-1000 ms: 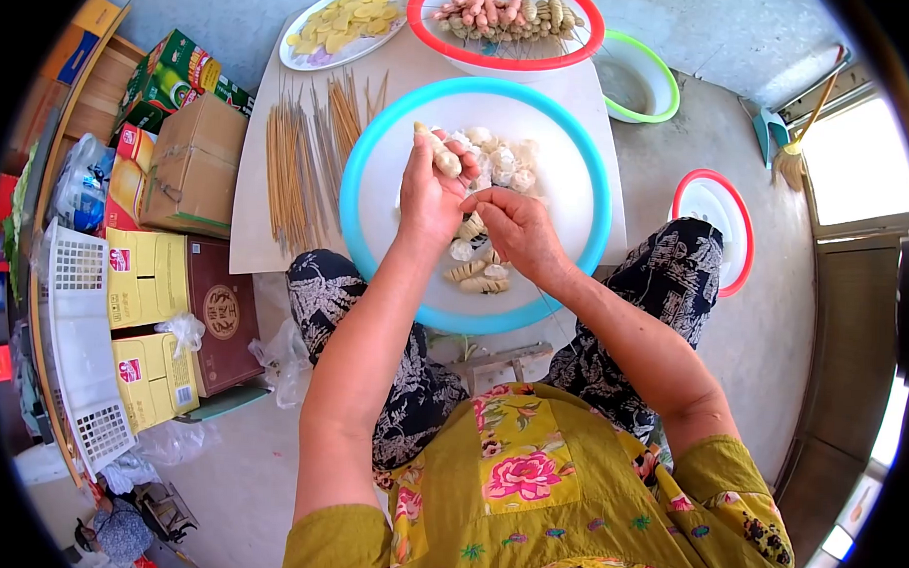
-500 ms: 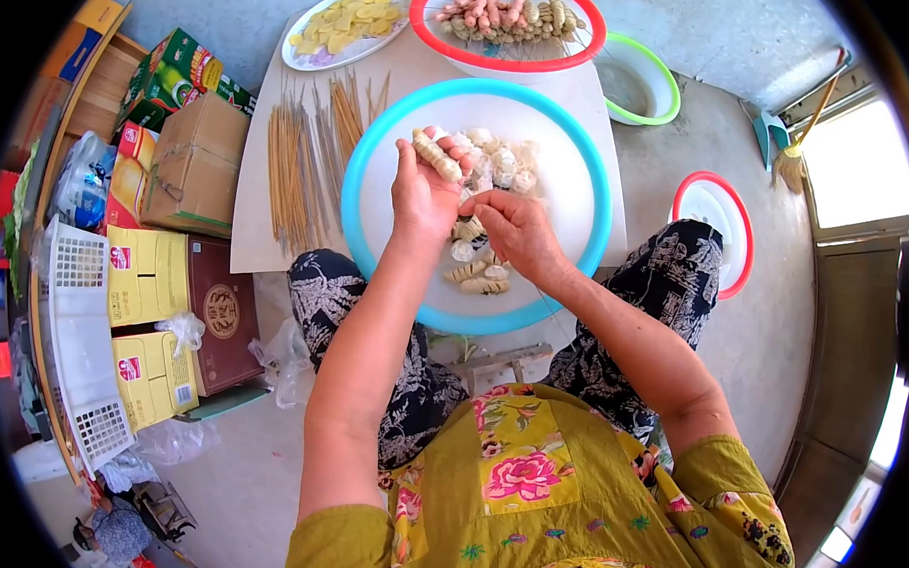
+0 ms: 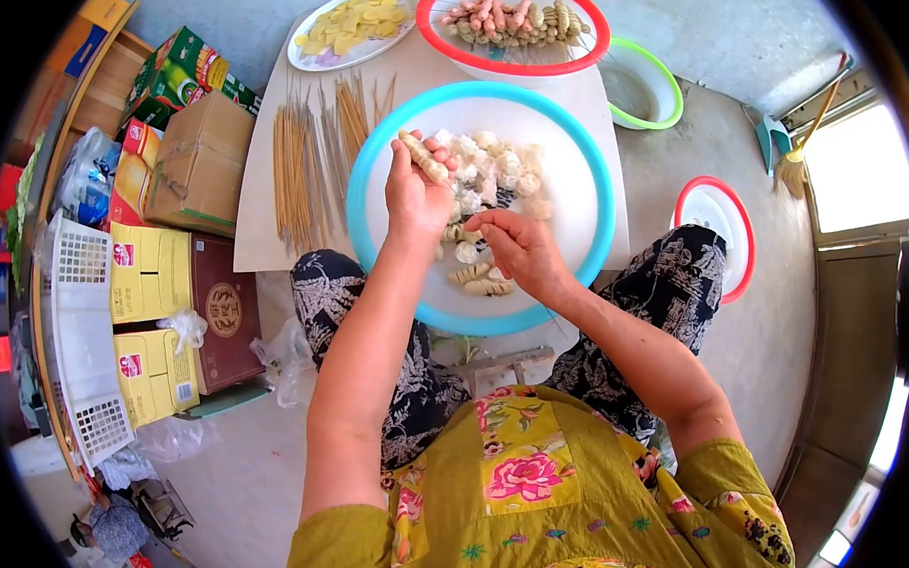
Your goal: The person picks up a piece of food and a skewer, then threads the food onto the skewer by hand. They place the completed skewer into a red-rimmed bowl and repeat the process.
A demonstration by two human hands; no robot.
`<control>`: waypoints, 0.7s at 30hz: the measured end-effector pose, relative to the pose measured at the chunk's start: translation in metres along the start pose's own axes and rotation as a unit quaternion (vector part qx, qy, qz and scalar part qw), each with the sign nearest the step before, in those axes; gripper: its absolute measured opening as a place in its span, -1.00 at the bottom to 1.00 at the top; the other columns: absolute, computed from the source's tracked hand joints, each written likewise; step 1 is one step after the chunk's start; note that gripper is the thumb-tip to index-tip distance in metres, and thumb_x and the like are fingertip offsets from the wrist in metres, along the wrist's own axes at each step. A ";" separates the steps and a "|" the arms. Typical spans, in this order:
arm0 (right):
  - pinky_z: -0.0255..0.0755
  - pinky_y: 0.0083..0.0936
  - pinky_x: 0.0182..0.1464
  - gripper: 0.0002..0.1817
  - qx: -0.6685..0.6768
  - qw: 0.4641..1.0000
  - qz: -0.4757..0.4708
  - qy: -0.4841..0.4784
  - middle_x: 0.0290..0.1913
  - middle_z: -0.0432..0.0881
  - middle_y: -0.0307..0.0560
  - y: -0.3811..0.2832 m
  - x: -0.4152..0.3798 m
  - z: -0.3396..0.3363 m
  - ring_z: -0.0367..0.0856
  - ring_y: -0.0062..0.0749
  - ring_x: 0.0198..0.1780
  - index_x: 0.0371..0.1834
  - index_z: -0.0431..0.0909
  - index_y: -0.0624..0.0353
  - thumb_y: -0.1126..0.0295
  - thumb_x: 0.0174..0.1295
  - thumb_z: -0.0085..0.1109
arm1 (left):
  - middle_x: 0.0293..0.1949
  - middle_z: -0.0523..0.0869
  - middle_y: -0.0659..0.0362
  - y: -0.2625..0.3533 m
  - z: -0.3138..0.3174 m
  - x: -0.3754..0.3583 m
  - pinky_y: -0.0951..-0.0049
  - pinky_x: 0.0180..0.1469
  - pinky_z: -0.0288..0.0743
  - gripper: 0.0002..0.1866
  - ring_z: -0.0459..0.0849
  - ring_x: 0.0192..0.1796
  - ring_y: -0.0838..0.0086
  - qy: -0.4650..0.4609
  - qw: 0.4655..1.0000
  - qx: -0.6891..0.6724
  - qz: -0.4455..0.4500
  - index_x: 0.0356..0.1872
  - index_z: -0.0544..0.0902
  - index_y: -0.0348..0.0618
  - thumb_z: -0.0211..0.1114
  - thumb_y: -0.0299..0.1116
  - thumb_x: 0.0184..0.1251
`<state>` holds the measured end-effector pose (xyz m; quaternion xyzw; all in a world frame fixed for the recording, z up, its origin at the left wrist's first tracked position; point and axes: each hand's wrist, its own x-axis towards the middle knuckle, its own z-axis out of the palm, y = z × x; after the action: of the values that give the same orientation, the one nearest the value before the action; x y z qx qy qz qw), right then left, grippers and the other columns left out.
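Observation:
My left hand (image 3: 418,195) is raised palm up over the left part of the blue-rimmed basin (image 3: 381,251), its fingers curled around a pale, ridged, spiral-cut roll (image 3: 425,159). Close by on the right, my right hand (image 3: 524,250) is closed in a pinch. A thin skewer (image 3: 553,317) shows as a line below its wrist; the fingers hide most of it. Crumpled whitish pieces (image 3: 509,169) lie in the basin beyond my hands. More ridged rolls (image 3: 483,281) rest in it nearer to me.
Bamboo and metal skewers (image 3: 296,178) lie on the table (image 3: 248,239) at left. Behind them is a plate (image 3: 300,60) of yellow slices. A red-rimmed bowl (image 3: 598,59) holds skewered pink and ridged rolls. A green-rimmed basin (image 3: 671,111) stands beyond; cartons (image 3: 204,160) are stacked at left.
My right hand has dropped slightly toward me and moved a little away from the left. My left hand still holds the ridged roll, turned slightly. The whole view has shifted a little.

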<state>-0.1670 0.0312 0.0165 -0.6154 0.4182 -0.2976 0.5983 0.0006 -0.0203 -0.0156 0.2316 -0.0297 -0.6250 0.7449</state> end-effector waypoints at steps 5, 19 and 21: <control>0.21 -0.63 -0.59 -0.79 -0.002 1.000 0.003 0.013 -0.70 0.36 -0.31 0.001 0.002 0.001 0.25 -0.74 -0.65 -0.21 0.60 0.29 0.42 0.31 -0.04 | -0.36 0.47 0.20 -0.006 -0.002 0.000 0.38 -0.21 0.36 -0.69 0.43 -0.35 0.47 -0.004 1.000 0.008 0.005 -0.15 0.40 -0.10 -0.14 -0.07 0.54; 0.20 -0.60 -0.58 -0.78 -0.010 0.999 -0.018 0.030 -0.71 0.35 -0.28 0.005 0.009 0.002 0.27 -0.72 -0.63 -0.23 0.62 0.29 0.46 0.26 -0.05 | -0.35 0.47 0.18 -0.017 0.000 -0.005 0.38 -0.21 0.38 -0.72 0.43 -0.33 0.47 -0.020 0.999 0.038 0.005 -0.12 0.38 -0.11 -0.11 -0.10 0.52; 0.20 -0.60 -0.58 -0.78 -0.005 0.999 -0.013 0.031 -0.71 0.35 -0.29 0.005 0.011 0.002 0.27 -0.72 -0.64 -0.23 0.62 0.29 0.46 0.26 -0.04 | -0.35 0.47 0.18 -0.018 0.002 -0.007 0.38 -0.22 0.38 -0.72 0.42 -0.33 0.46 -0.014 0.999 0.043 0.005 -0.11 0.37 -0.11 -0.11 -0.11 0.52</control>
<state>-0.1606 0.0235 0.0100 -0.6143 0.4303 -0.3217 0.5780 -0.0182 -0.0161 -0.0188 0.2541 -0.0679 -0.6229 0.7368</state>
